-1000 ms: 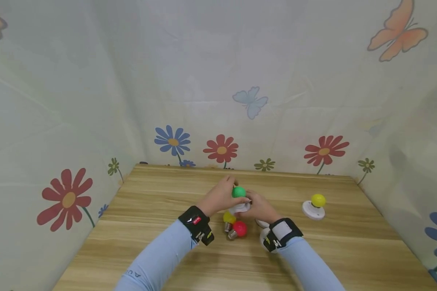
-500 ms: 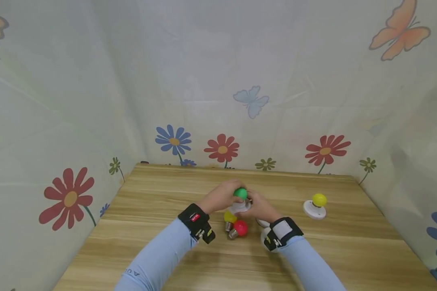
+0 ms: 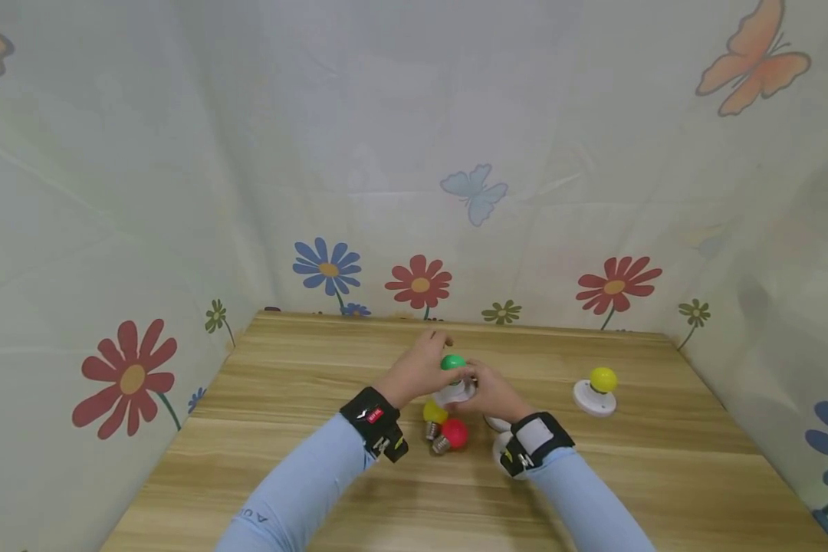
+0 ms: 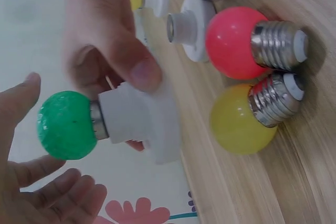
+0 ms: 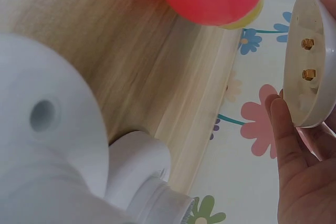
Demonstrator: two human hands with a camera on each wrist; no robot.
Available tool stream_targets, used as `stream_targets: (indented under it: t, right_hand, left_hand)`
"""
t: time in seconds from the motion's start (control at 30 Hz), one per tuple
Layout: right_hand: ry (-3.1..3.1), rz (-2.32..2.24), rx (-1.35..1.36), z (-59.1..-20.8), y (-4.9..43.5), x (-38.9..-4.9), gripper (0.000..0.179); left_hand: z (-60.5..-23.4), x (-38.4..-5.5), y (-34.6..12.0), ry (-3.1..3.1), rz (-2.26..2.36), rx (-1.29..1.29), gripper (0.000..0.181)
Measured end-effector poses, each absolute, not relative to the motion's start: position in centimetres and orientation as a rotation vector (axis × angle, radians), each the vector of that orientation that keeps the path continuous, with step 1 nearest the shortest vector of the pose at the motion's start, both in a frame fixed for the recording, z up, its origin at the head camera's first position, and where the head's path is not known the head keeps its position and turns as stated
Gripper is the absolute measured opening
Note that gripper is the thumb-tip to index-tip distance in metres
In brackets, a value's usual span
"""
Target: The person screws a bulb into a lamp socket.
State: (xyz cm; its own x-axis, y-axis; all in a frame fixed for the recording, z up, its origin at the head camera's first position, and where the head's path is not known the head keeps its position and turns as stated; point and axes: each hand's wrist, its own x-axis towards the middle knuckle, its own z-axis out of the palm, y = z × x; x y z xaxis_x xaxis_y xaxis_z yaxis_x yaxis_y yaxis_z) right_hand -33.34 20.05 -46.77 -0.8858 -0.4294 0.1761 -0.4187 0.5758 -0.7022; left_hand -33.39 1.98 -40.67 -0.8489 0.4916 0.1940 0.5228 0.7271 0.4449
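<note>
My right hand (image 3: 497,395) grips a white lamp socket (image 4: 163,119) by its round base, holding it up over the table. A green light bulb (image 4: 65,124) sits in this socket, part of its metal base still showing. My left hand (image 3: 417,372) is around the green bulb with thumb and fingers spread apart; in the left wrist view a gap shows between thumb and bulb. The socket's underside with brass screws faces the right wrist camera. Below the hands, a red bulb (image 4: 233,43) and a yellow bulb (image 4: 239,121) lie side by side on the wood table.
Two more white sockets stand near my right wrist, one large in the right wrist view (image 5: 47,145) and another socket (image 5: 139,161) behind it. Farther right is a socket (image 3: 593,404) bearing a yellow bulb (image 3: 603,379). A flower-printed curtain (image 3: 359,153) encloses the table (image 3: 303,353).
Half a second ago my left fingers were curled round the green bulb; now they have spread and the hand has turned back. My right hand and the socket have hardly moved.
</note>
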Motion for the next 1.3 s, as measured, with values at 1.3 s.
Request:
stream_targets:
  t: [1.3]
  right_hand:
    - [2.798,-1.192,-0.792,-46.5,19.8,-33.3,0.057]
  left_hand:
    - [-40.7,-32.9,2.2,-2.868,-0.814,-0.751,0.051]
